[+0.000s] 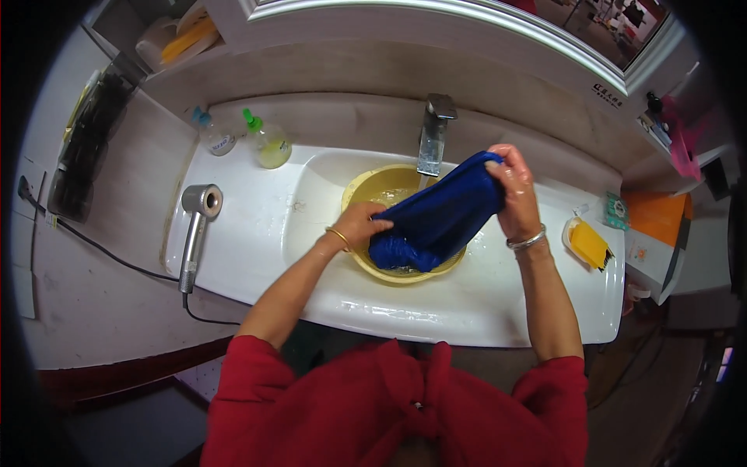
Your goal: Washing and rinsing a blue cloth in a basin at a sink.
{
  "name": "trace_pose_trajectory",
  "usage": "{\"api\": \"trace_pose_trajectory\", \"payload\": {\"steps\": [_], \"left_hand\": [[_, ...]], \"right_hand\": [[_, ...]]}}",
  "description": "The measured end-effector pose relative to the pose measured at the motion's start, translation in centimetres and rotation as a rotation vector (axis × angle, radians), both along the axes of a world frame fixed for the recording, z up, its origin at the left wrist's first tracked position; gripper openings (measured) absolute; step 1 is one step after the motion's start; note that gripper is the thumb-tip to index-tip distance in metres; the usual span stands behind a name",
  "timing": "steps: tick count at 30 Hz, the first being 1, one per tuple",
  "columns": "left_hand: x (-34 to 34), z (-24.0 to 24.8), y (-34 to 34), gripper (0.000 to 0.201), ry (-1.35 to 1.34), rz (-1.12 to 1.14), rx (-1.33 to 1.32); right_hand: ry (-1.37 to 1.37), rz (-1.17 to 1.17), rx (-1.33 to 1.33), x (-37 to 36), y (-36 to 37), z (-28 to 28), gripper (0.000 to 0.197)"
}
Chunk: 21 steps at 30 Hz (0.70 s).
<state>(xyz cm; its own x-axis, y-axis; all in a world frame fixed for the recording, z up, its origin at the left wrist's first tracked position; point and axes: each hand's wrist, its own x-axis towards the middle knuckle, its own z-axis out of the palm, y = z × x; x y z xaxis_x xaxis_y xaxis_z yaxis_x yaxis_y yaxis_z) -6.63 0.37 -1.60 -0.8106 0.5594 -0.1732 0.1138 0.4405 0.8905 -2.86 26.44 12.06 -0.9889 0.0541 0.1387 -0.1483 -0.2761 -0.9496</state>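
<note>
Stretched between my two hands is a wet dark-blue cloth, its lower part drooping into a yellow plastic basin. My left hand pinches the cloth's left edge at the basin's rim. Raised higher, my right hand is closed round the cloth's upper right corner. The basin stands in a white sink and has some water in it. Just behind the cloth, a chrome faucet points down over the basin, with a thin stream of water below its spout.
A silver hair dryer lies on the left ledge, its cord trailing off. Behind it stand a clear pump bottle and a green-topped pump bottle. On the right are a yellow soap dish item and an orange-and-white box.
</note>
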Motion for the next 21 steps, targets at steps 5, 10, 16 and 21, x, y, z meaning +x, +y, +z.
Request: {"api": "trace_pose_trajectory", "payload": {"steps": [5,10,16,21], "left_hand": [[-0.3,11.9,-0.2,0.020,-0.166,0.115,0.442],[-0.5,18.8,1.4,0.018,-0.124,0.120,0.650],[-1.5,21.9,2.6,0.020,-0.060,0.129,0.999],[0.6,13.3,1.9,0.017,0.484,-0.116,0.288]], "right_hand": [[0.066,-0.062,-0.148,0.5,3.3,3.8,0.016],[0.213,-0.075,-0.121,0.5,5.2,7.6,0.022],[0.271,0.029,0.043,0.4,5.4,9.2,0.030],[0.093,0.156,0.383,1.5,3.0,1.5,0.012]]}}
